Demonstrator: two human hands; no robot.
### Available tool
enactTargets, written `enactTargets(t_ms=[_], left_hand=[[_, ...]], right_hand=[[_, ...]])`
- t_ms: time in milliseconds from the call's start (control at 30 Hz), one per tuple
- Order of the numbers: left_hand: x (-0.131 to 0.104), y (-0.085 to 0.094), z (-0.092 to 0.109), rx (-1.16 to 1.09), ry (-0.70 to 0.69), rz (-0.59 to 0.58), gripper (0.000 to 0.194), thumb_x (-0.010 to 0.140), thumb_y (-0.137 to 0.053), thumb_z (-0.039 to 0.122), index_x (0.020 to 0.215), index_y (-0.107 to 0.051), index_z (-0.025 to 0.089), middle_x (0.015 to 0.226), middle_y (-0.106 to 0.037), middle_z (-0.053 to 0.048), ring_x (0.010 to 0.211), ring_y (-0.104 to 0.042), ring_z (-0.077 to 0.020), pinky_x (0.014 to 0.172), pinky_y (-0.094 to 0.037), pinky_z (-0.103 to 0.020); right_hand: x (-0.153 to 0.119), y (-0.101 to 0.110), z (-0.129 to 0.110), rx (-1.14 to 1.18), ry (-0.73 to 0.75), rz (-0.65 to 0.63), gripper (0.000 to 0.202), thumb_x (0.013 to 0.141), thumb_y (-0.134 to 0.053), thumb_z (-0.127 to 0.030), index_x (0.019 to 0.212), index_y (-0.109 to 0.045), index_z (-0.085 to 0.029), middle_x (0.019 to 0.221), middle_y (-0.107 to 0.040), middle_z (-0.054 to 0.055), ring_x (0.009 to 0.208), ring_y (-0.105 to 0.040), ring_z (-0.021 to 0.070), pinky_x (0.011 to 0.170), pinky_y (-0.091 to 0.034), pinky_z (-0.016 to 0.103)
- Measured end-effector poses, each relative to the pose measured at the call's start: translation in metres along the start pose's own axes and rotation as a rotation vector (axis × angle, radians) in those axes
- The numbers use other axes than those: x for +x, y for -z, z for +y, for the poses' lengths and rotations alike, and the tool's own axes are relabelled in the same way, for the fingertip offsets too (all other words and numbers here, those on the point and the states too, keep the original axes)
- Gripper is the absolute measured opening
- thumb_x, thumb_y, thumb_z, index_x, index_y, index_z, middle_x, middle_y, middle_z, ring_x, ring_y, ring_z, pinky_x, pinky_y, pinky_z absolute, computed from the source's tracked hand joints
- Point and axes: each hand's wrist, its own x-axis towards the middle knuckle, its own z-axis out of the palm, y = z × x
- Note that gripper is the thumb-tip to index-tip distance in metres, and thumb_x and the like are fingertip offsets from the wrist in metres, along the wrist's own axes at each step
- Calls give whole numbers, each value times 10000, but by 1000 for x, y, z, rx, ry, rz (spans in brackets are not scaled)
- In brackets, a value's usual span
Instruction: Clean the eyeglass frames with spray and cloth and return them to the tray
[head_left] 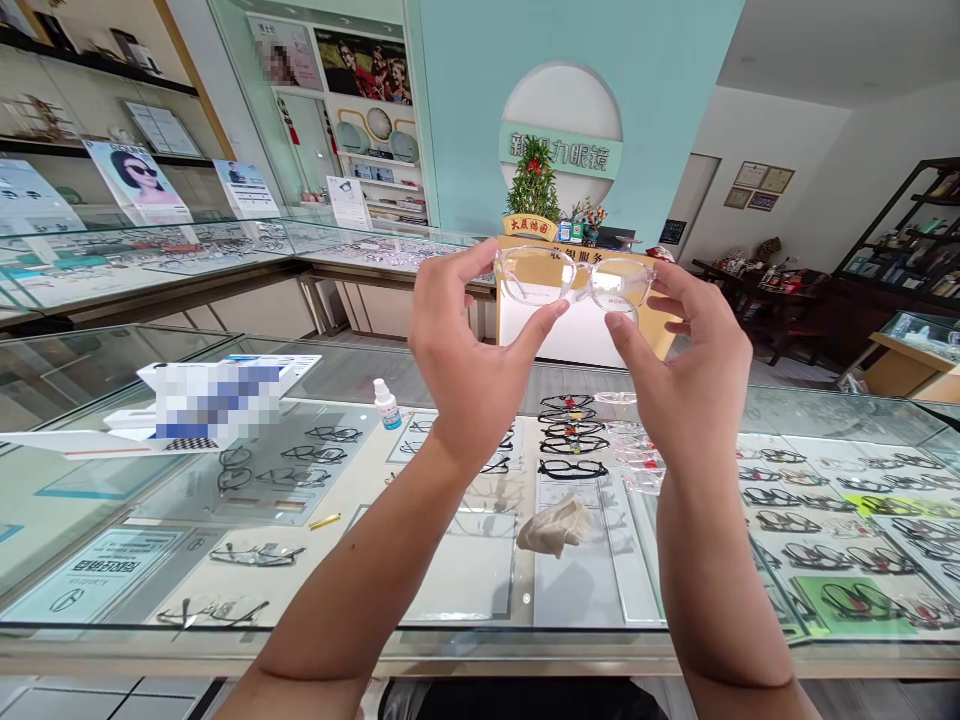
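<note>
A pair of clear-framed eyeglasses point(582, 266) is held up in front of me, above the glass counter. My left hand point(469, 335) pinches the frame at its left end, thumb below the left lens. At the other end my right hand point(682, 350) grips it, the thumb under the right lens, which bears some printed lettering. Below the hands, a crumpled beige cloth point(556, 525) lies on the counter. Behind the cloth is a column of black-framed glasses point(573, 468), with clear-framed ones beside it, partly hidden by my right forearm.
On the glass counter point(345, 590) stand a small white spray bottle point(387, 404) and an opened white-and-blue box point(217, 400). A yellow pencil-like stick point(325, 521) lies left of my arm. Many eyeglasses show through the glass. A reception desk point(555, 325) with plants is farther back.
</note>
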Motion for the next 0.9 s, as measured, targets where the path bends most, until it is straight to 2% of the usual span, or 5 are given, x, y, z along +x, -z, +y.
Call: enactTargets(t_ms=[400,900], left_hand=[[-3,-7,-6,14,17,-28,616,855,-930,476,1356,-619,297,1319,-693,-80,1277,-691,-333,1025,-609,-533],[-4,-12,-14,-95,143,-81,648,828,-925,597,1327,-623,315,1311,-698,-84,1244,-706,-326,1012,-603,-520]], right_hand=[[-1,-1,-1,-31,-6,40,564,941,-745,-311,1488,-610,-341,1351,-697,109,1144,-695,309,938,-606,538],[-1,1,-4,3,-42,42,534,933,-749,-340,1456,-640,-341,1346,-689,118,1094,-688,310,948,-595,569]])
